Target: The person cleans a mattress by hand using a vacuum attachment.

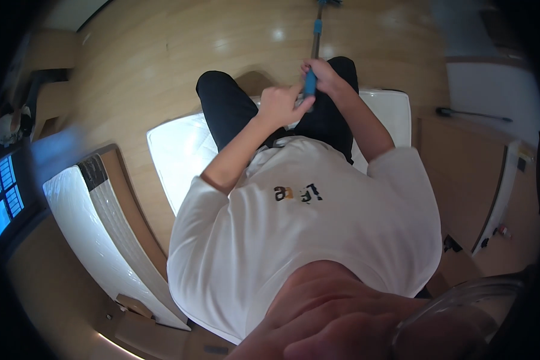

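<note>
A telescopic pole (316, 47) with blue fittings extends away from me over the floor. Its blue head (329, 2) is cut off by the top edge, so its kind is unclear. My right hand (323, 75) is wrapped around the upper part of the blue handle (310, 83). Lower down, my left hand (279, 104) has its thumb and forefinger about the handle's near end; its other fingers are hidden. Both hands are between my knees, in front of my dark trousers (225, 101). I sit on a white mattress (175, 148) in clear plastic.
Another plastic-wrapped mattress (99, 225) stands on its side at my left. Pale wood flooring (184, 40) spreads ahead. On my right are a wooden panel (459, 166) and a thin dark rod (477, 114) with a wider end. A barred window (5, 193) is at far left.
</note>
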The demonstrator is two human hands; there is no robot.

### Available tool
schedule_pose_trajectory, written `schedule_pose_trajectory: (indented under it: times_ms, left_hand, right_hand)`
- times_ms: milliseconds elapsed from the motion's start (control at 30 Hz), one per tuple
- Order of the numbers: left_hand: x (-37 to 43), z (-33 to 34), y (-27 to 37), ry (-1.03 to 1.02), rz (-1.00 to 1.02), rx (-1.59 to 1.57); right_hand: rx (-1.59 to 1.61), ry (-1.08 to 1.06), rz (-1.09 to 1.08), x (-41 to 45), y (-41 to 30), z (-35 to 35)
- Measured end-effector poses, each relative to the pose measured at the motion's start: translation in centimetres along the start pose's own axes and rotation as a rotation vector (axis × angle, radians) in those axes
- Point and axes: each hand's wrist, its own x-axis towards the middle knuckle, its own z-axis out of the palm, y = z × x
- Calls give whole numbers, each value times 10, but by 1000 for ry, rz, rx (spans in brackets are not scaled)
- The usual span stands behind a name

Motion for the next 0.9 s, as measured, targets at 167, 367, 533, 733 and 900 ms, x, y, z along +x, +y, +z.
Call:
schedule_pose_trajectory:
  times_ms: [167, 367, 533, 733, 900]
  left_hand:
    - [55, 49, -8, 68, 169, -142]
    - [25, 89, -20, -320, 342, 124]
    - [9, 97, -19, -139, 315, 5]
    - [-5, 143, -26, -214, 325, -201]
    - [15, 144, 4, -218, 294, -247]
  right_hand:
    - [-216, 111, 103, -137, 21, -8]
    - [-276, 83, 391, -243, -13, 2]
    - [-505, 34, 595, -319, -53, 8]
    - [-907, -48, 685, -376, -99, 4]
    - [-1231, 123, 404, -456, -179, 17]
